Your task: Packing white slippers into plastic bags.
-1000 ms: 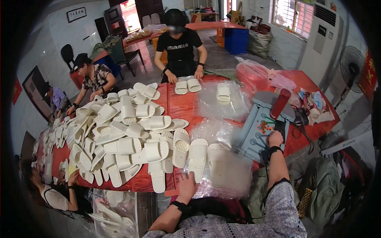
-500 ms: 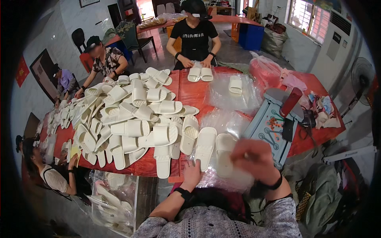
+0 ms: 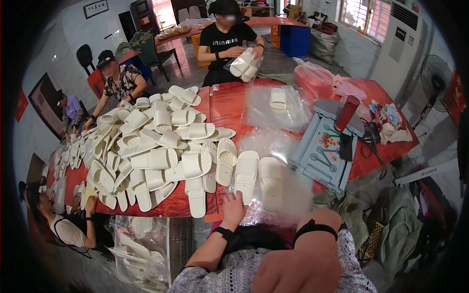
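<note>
A clear plastic bag (image 3: 286,198) is being handled at the near edge of the red counter (image 3: 229,105), and the step in hand is judged to be the bagging of a pair of white slippers. The left hand (image 3: 233,210) is laid flat and spread open on the near end of the film, just below the heel of one white slipper (image 3: 245,175); nothing is gripped by it. The right hand (image 3: 293,271) is raised close under the camera and blurred; whether it is closed, or whether anything is held in it, cannot be told.

A second slipper (image 3: 271,181) lies just beside the first, partly veiled by the film. Both are laid sole-side flat with their long axes running away from the person, heels near and toes far, close to parallel, the left one tilted slightly toward the big pile of slippers (image 3: 156,146).

The next move is judged to call for the bag mouth to be found and held open while the pair is gathered side by side along that same axis. A grey plastic stool (image 3: 322,156) lies on the counter to the right.
</note>
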### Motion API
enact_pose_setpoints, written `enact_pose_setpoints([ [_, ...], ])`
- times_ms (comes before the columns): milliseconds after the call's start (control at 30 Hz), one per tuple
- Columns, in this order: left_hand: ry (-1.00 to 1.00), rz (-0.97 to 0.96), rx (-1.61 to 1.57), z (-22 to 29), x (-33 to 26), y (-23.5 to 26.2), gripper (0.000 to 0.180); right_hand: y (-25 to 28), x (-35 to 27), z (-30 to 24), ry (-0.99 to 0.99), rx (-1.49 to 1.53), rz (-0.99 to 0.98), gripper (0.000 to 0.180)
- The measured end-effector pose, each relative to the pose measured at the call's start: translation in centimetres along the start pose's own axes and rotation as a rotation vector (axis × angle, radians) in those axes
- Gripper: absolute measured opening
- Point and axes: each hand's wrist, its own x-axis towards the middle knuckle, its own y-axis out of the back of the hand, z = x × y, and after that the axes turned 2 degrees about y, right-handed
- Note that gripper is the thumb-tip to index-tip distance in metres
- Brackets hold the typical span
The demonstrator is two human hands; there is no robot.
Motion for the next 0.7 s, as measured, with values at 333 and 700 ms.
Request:
enact_pose_setpoints([
  [333, -0.068, 0.103, -0.34, -6.0, 0.1, -7.7, 0.063, 7.7, -6.2, 4.4, -0.723, -0.806, 0.357, 0.022],
  [700, 0.007, -0.017, -0.026, 0.3, 0.1, 0.2, 0.063, 16.3, -23.9, 6.9, -1.294, -1.49, 0.318, 0.024],
])
